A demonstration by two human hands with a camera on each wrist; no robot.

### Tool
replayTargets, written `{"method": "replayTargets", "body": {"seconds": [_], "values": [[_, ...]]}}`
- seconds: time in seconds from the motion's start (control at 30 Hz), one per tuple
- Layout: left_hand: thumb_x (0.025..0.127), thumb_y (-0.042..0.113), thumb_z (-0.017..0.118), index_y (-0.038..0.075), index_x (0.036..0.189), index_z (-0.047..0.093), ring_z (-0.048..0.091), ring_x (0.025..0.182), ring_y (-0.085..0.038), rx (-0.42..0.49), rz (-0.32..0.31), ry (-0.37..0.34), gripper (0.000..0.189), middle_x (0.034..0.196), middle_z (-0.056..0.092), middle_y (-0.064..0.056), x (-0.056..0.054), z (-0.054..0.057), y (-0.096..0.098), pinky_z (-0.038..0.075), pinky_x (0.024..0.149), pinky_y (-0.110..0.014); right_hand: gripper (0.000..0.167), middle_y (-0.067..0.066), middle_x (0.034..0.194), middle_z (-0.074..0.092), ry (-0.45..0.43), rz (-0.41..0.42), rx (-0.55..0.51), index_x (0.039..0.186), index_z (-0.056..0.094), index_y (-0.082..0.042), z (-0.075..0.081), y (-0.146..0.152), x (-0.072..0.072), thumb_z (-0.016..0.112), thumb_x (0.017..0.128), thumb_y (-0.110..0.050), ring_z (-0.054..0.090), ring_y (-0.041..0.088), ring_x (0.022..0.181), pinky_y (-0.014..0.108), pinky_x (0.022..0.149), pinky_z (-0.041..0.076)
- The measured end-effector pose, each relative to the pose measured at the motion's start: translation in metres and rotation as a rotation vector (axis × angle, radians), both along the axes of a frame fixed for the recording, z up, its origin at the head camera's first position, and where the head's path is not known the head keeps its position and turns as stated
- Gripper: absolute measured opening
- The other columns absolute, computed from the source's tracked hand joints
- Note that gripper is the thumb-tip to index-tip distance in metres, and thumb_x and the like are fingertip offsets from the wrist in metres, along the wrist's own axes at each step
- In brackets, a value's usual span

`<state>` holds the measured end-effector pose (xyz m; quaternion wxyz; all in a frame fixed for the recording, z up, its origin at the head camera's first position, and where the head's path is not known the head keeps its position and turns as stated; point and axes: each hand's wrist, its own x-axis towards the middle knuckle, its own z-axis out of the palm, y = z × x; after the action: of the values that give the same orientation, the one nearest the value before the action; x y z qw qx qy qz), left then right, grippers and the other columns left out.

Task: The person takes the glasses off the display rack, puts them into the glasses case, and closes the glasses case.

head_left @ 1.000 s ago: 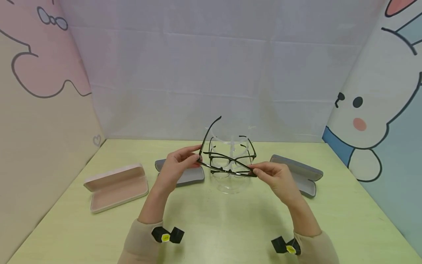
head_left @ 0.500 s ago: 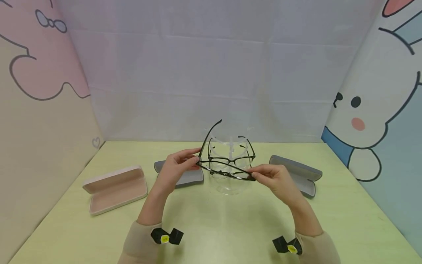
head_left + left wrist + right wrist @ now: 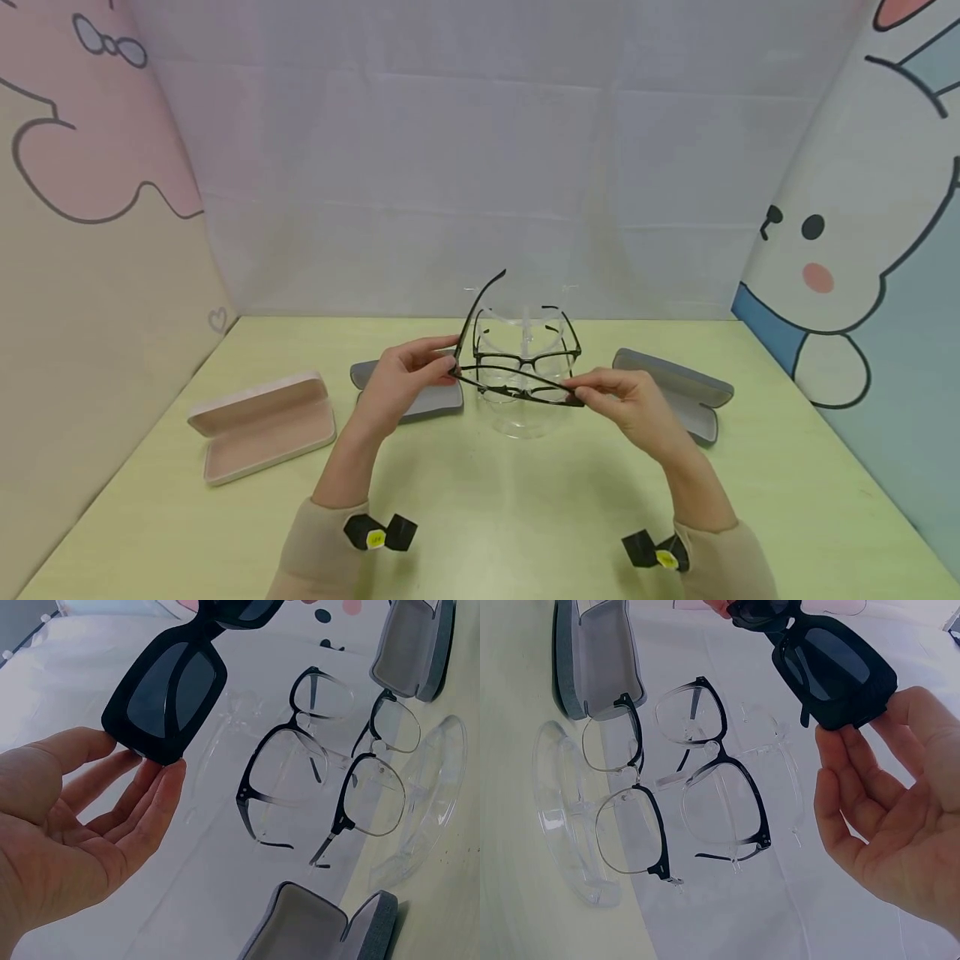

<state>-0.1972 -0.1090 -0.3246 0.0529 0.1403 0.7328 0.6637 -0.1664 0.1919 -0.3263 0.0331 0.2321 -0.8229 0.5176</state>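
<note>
My left hand [image 3: 405, 379] and right hand [image 3: 626, 408] pinch opposite ends of a pair of black sunglasses [image 3: 154, 690], held up in front of a clear display stand [image 3: 521, 430]. The temple at the left hand points away, unfolded. At the right hand the other temple lies folded across behind the dark lenses. On the stand hang two pairs of eyeglasses, one above the other. The upper eyeglasses [image 3: 721, 756] have dark tops fading to clear rims; the lower eyeglasses [image 3: 660, 825] have black brows and thin metal rims. The sunglasses partly cover the lower pair in the head view.
An open pink glasses case [image 3: 270, 442] lies on the left of the pale table [image 3: 510, 517]. One open grey case [image 3: 435, 408] sits behind the left hand, another grey case [image 3: 675, 392] behind the right. A white sheet [image 3: 480, 167] hangs at the back.
The temple at the right hand has swung inward, its tip dropping closer to the front of the sunglasses. Both hands keep their hold in nearly the same place.
</note>
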Motion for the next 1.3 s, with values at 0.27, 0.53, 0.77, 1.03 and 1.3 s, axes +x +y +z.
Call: {"method": "replayTargets", "body": {"seconds": [0.27,0.53,0.77,1.03,1.3], "values": [[0.089,0.016,0.059,0.012,0.127,0.054,0.064,0.09,-0.03,-0.046,-0.013,0.001,0.039,0.111,0.061,-0.016,0.001,0.002,-0.001,0.049,0.085,-0.036,0.02,-0.009,0.094,0.064,0.005,0.0,-0.006,0.103,0.067,-0.001,-0.001,0.001,0.0,0.057,0.089,-0.01,0.053,0.006,0.08,0.022,0.069,0.045],[0.088,0.015,0.059,0.013,0.126,0.055,0.066,0.085,-0.022,-0.092,-0.029,0.027,0.038,0.111,0.062,-0.015,0.0,0.002,-0.002,0.049,0.085,-0.034,0.022,0.0,0.097,0.064,-0.012,0.014,-0.046,0.104,0.066,0.003,-0.003,0.003,0.001,0.056,0.09,-0.011,0.056,0.005,0.084,0.021,0.073,0.046],[0.089,0.016,0.059,0.014,0.125,0.057,0.066,0.084,-0.017,-0.163,-0.081,0.057,0.036,0.111,0.063,-0.014,0.003,0.004,-0.006,0.049,0.085,-0.035,0.021,-0.003,0.097,0.065,-0.006,0.003,-0.054,0.103,0.066,0.002,-0.002,0.002,0.0,0.056,0.089,-0.01,0.058,0.006,0.088,0.019,0.076,0.046],[0.089,0.011,0.057,0.008,0.123,0.057,0.065,0.085,-0.016,-0.21,-0.176,0.072,0.034,0.107,0.063,-0.015,0.004,0.005,-0.01,0.051,0.081,-0.031,0.018,-0.009,0.092,0.065,-0.033,0.003,-0.072,0.098,0.066,0.002,-0.003,0.002,-0.001,0.058,0.089,-0.011,0.057,0.005,0.086,0.021,0.075,0.046],[0.091,0.012,0.055,0.011,0.121,0.06,0.062,0.093,-0.018,-0.303,-0.254,0.162,0.031,0.121,0.058,-0.01,0.005,0.006,-0.011,0.05,0.078,-0.028,0.014,-0.01,0.086,0.063,-0.053,0.004,-0.121,0.092,0.064,0.004,-0.005,0.001,-0.003,0.06,0.087,-0.009,0.059,0.007,0.081,0.022,0.072,0.048]]}}
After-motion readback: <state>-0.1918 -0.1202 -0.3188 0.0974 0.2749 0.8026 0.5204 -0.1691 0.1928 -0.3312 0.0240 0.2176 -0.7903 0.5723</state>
